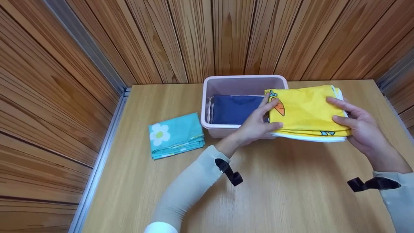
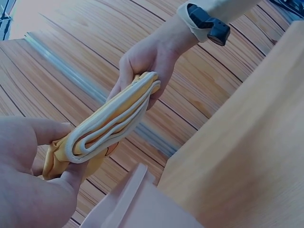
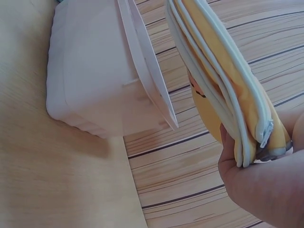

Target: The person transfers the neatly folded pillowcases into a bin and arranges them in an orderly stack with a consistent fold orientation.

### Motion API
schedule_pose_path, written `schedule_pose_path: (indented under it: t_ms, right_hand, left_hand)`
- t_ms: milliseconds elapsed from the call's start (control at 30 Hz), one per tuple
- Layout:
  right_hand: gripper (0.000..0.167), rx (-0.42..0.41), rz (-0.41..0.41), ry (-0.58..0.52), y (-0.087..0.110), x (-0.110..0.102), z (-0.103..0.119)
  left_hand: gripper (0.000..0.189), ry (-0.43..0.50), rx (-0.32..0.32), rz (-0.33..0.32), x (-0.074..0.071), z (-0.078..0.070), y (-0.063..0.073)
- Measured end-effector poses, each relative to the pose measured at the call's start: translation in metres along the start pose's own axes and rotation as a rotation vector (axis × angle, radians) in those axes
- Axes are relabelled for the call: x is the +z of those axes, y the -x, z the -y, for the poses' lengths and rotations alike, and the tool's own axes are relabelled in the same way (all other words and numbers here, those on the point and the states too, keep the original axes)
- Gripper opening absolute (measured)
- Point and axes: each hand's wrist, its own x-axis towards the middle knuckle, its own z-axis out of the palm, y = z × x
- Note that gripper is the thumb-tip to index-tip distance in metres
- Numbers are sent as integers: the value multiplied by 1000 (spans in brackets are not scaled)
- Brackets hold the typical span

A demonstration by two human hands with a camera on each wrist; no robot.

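Observation:
A folded yellow cloth [image 1: 307, 110] with a carrot print and white edging is held up above the table, just right of a pale pink bin [image 1: 245, 77]. My left hand [image 1: 254, 124] pinches its left end, thumb and fingers on either side. At the opposite end my right hand [image 1: 365, 129] grips it the same way. Stacked layers of the yellow cloth [image 2: 111, 116] show edge-on in the left wrist view. Inside the bin lies a folded dark blue cloth [image 1: 236, 110], partly hidden by my left hand and the yellow cloth.
A folded teal cloth [image 1: 178, 134] with a white flower lies on the wooden table [image 1: 275, 194], left of the bin. Wood-panelled walls [image 1: 226, 35] stand behind and at both sides. A metal rail [image 1: 106, 149] runs along the left table edge.

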Motion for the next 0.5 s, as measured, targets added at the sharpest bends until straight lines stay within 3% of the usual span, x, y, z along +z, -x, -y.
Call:
schedule_pose_path:
  t_ms: [233,500]
  right_hand:
    - [51,1,11,5,-1,6,-3]
    - [49,-50,34,-58,-7,15,-5]
  left_hand:
    - [80,-16,-11,-7,-5,0,4]
    - [80,4,51,-2,-13,-5,7]
